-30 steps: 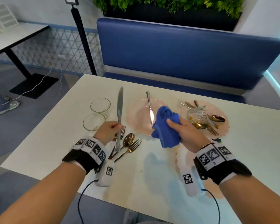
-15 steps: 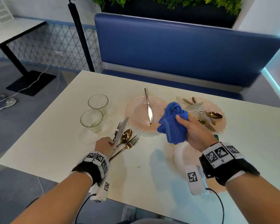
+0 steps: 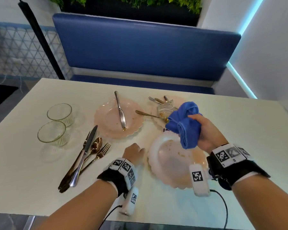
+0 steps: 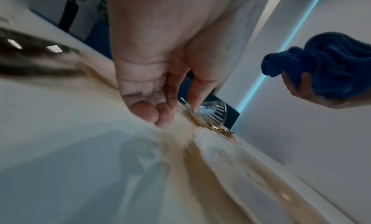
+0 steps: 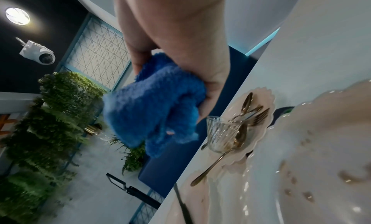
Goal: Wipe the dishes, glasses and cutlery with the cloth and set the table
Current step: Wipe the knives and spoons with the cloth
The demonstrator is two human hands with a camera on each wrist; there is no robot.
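A bunched blue cloth (image 3: 184,123) is hanging above a soiled pink plate (image 3: 171,165). Another plate (image 3: 106,120) is carrying a knife (image 3: 120,112). Two glasses (image 3: 56,123) are standing beside laid-out cutlery (image 3: 85,156).

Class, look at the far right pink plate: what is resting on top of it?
On the far right pink plate: a ribbed glass, gold spoons and a fork. In the head view, the blue cloth hides much of it.
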